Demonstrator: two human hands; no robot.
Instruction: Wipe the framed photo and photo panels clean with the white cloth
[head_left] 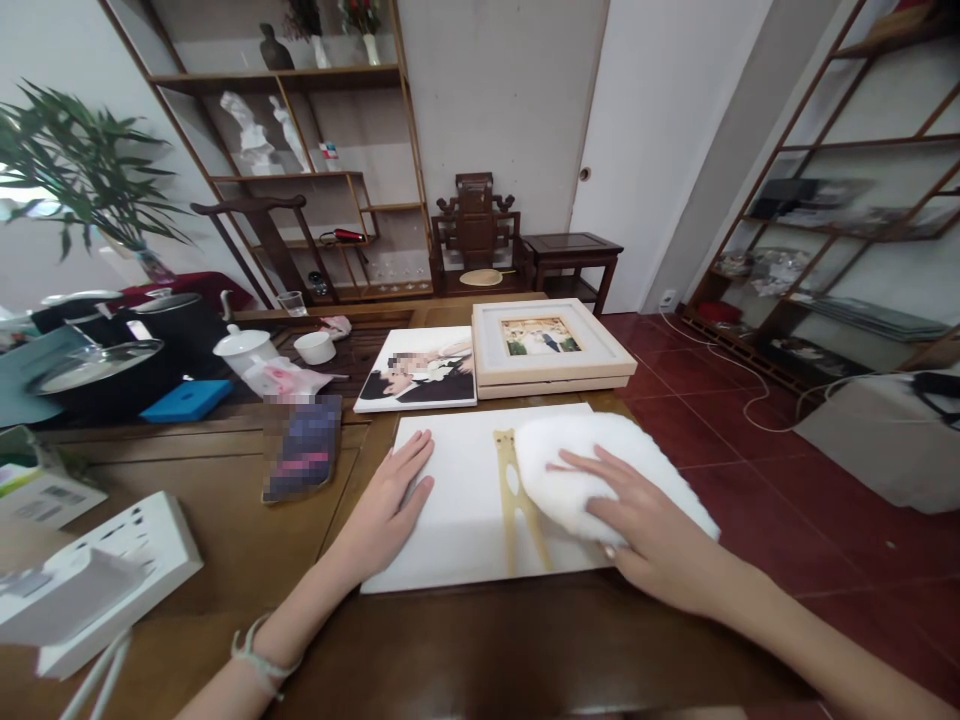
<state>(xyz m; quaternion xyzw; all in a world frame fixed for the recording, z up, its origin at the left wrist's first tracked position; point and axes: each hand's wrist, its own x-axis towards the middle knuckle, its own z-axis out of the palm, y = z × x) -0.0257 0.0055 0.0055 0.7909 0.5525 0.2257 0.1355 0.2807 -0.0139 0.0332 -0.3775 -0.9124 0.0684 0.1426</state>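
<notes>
A white flat picture panel (450, 505) lies on the brown table in front of me. It bears a tan, long-legged animal figure (508, 500), partly covered on its right side. My left hand (391, 505) rests flat along the panel's left edge, fingers stretched out. On the right half, my right hand (634, 515) grips a white fluffy cloth (574, 450) and presses it against the panel. Its fingers lie over the cloth, with the thumb low near the front edge. The cloth hides the panel's right side and hangs past it.
Behind the panel lie a photo print (420, 385) and a framed wedding photo (555, 385) on a box. A power strip (127, 580), blue box (187, 400), white teapot (246, 347), small cup (315, 347) and dark pot (112, 375) stand left. Red tiled floor (720, 470) borders the table's right.
</notes>
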